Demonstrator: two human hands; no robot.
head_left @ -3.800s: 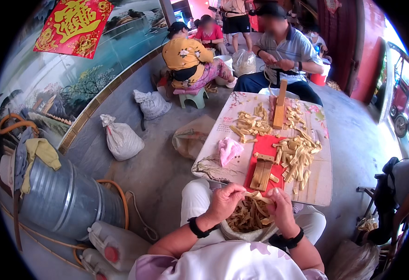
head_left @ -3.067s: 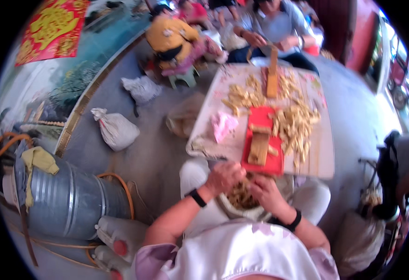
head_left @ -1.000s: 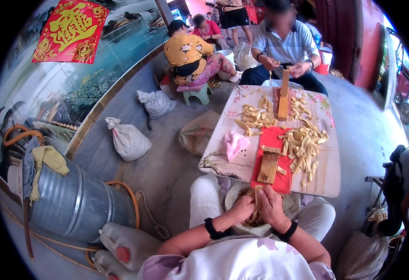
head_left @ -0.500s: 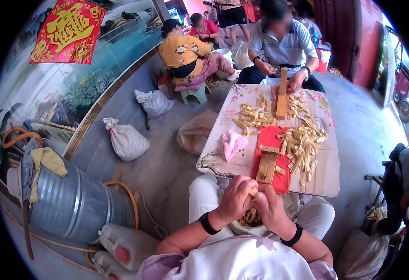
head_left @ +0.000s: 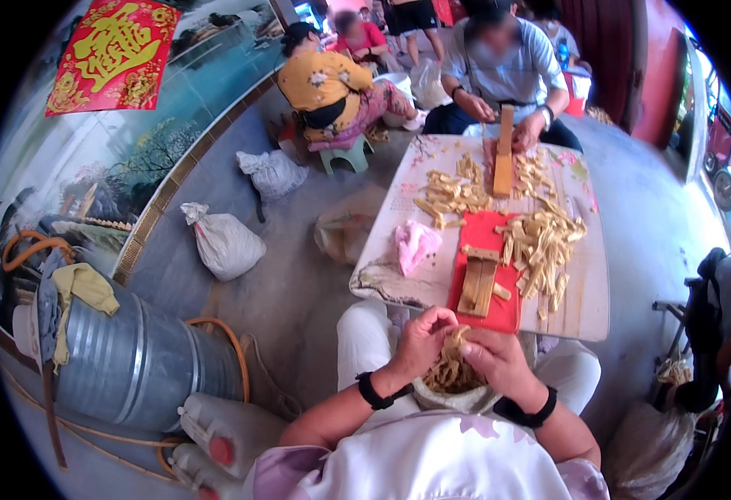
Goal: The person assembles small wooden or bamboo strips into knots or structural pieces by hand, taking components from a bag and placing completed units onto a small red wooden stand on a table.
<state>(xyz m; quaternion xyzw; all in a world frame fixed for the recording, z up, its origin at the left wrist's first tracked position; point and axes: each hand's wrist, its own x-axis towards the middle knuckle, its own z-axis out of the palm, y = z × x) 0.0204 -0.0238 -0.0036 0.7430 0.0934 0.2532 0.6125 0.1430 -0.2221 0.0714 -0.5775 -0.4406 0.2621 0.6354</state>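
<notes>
Jutting from the right hand's pinch, a tan strip adjoins the left hand (grip unclear).

Bright daylight glares from the right, amid curved fisheye distortion.

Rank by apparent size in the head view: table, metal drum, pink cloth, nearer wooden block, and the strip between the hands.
1. Table
2. Metal drum
3. Wooden block and pink cloth: too alike to rank
4. Strip, partly covered by fingers
</notes>
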